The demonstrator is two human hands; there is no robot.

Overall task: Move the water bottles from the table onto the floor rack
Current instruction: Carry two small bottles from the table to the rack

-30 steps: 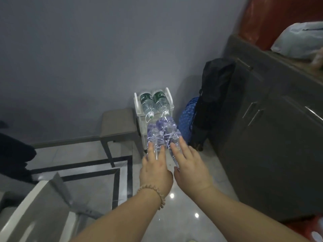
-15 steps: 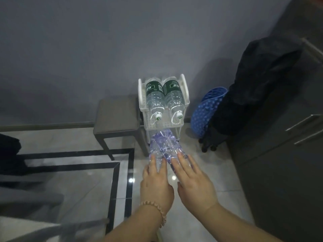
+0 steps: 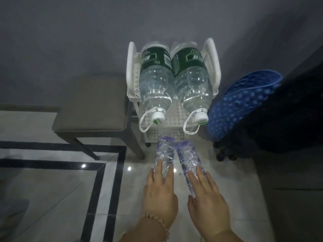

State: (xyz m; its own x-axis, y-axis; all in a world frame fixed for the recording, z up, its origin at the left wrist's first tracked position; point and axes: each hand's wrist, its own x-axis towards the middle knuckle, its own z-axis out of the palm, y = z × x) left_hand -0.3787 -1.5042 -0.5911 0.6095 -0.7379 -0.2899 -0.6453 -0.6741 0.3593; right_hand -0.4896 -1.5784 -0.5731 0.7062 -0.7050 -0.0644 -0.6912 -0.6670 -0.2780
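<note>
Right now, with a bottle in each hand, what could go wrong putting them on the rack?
1. The top shelf of the white rack already holds two big bottles, so there is probably no room up there.
2. The small bottles are aimed low; they might bump the dangling cap straps.
3. The left hand and right hand each hold only a bottle's end, so one could slip.

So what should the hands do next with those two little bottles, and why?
Probably slide both forward into the rack's lower shelf. The left hand and right hand each hold a small bottle pointing at that opening, and the top tray is already filled by two big bottles.
</note>
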